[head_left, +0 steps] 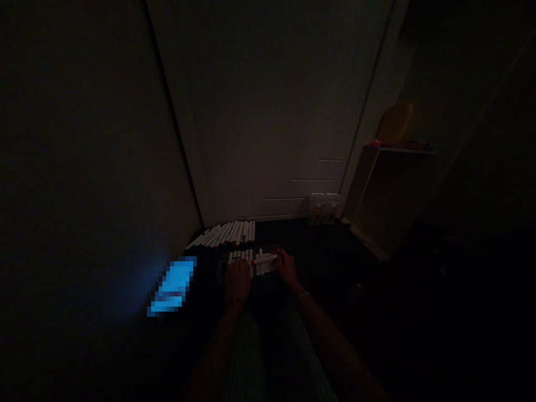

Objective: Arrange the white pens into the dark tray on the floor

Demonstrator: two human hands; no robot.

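The scene is very dim. A white marker point(266, 259) with a reddish left end lies crosswise above a row of white markers point(235, 255) in a dark holder or case, whose exact shape I cannot make out. My right hand point(288, 269) pinches its right end. Over the front of the row is my left hand point(238, 279), fingers curled down and near the marker's reddish end. What its fingertips grip is hidden. Just behind the row, a fanned pile of white markers point(226, 234) with differently coloured ends lies on the dark tabletop point(280, 231).
Two clear plastic containers point(317, 211) with labels stand at the back right against the pale wall point(272, 123). A glowing blue, pixelated screen point(173, 285) is at the left. To the right stands a shelf unit point(385, 190) with a yellowish rounded object point(397, 123) on top.
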